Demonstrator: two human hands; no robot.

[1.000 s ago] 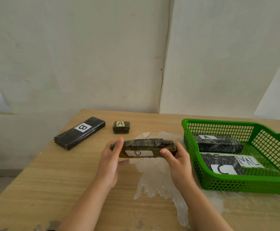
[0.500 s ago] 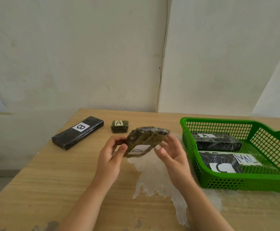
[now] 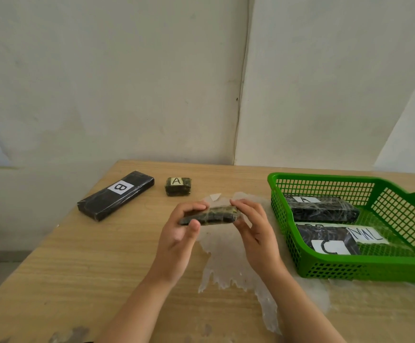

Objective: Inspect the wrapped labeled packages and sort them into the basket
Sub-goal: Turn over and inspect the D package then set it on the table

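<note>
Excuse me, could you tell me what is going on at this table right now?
A person holds a wrapped package above the table, the left hand and right hand gripping its ends. Two packages, labelled A and C, lie in the green basket. Package B and a small A package wait on the table.

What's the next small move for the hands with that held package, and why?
Probably carry the held package rightward toward the green basket. Both the left hand and right hand grip it above the table, its label is turned out of view, and two wrapped packages already lie in the basket.
</note>
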